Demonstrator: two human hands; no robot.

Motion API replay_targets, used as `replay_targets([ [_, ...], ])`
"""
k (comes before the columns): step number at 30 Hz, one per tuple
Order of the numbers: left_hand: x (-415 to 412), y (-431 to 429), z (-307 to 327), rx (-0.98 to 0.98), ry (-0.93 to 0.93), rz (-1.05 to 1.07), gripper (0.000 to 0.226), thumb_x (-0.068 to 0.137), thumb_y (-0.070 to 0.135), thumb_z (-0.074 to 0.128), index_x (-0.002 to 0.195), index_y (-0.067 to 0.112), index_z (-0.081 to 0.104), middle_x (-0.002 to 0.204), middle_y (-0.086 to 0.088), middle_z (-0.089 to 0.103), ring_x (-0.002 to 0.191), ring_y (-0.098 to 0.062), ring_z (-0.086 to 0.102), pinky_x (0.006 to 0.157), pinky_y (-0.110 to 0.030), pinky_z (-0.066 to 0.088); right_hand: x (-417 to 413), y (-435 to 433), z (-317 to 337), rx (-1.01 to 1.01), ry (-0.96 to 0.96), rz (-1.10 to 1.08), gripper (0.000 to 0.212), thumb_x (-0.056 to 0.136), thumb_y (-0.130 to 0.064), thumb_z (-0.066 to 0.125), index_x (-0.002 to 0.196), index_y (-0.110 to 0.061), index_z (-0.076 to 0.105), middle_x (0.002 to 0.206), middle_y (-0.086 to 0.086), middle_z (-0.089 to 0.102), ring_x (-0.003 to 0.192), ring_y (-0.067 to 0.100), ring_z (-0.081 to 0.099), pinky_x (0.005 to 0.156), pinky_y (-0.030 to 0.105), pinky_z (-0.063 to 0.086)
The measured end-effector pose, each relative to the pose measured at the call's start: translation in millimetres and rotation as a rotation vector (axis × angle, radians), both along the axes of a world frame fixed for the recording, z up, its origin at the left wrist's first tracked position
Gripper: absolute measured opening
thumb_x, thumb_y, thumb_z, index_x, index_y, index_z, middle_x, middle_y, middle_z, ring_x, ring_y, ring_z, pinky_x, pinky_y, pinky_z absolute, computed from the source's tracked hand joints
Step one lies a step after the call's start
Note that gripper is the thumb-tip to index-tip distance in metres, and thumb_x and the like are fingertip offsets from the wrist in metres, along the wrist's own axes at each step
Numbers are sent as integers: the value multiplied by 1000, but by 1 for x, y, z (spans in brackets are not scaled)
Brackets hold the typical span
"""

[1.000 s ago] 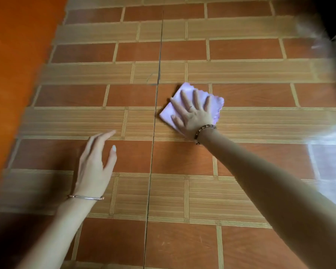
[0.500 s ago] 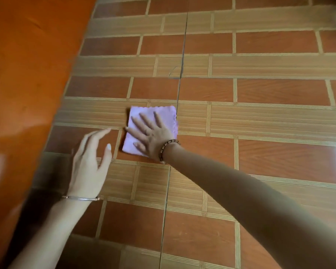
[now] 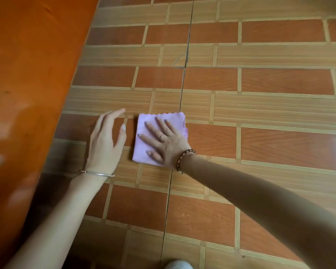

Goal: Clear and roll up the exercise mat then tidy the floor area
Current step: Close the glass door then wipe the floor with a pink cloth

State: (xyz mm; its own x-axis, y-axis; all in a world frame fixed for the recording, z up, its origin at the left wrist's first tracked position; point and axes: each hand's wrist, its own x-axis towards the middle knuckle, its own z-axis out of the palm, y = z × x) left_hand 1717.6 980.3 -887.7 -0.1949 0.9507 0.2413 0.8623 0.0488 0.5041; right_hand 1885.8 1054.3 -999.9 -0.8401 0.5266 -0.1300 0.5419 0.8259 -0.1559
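Observation:
A folded lilac cloth (image 3: 146,126) lies flat on the tile-patterned floor (image 3: 260,144). My right hand (image 3: 163,140) presses on it with fingers spread and straight, a beaded bracelet at the wrist. My left hand (image 3: 105,144) hovers or rests just left of the cloth, fingers straight and relaxed, holding nothing, a thin bangle at the wrist. No exercise mat shows in this view.
An orange surface (image 3: 27,74) runs along the whole left side, its edge slanting down to the left. A dark seam (image 3: 184,74) crosses the floor from top to bottom. A pale rounded shape (image 3: 177,265) peeks in at the bottom edge.
My right hand has slid the cloth leftward and nearer to me across the floor, stopping close to my left hand. The view has shifted left, showing more of the orange surface.

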Motion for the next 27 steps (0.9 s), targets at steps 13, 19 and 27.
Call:
replay_targets([
  [13,20,-2,16,-10,68,18,36,95,21,44,130,19,53,128,2,57,119,-16,51,100,-39,32,34,2,-2,-5,-19,-76,63,89,-61,8,148,-43,24,158,-1,21,146,36,11,114,59,5],
  [19,31,2,19,-5,49,-4,36,95,23,44,130,19,52,127,2,57,119,-17,51,100,-38,33,62,-30,1,49,-14,-105,63,92,-59,11,151,-37,15,160,3,13,146,39,5,113,61,2],
  [27,57,9,27,22,31,-73,37,93,21,44,129,18,53,126,0,57,119,-18,51,103,-43,35,94,-50,-5,5,59,-15,62,94,-61,19,151,-34,18,160,5,10,147,27,9,119,42,4],
])
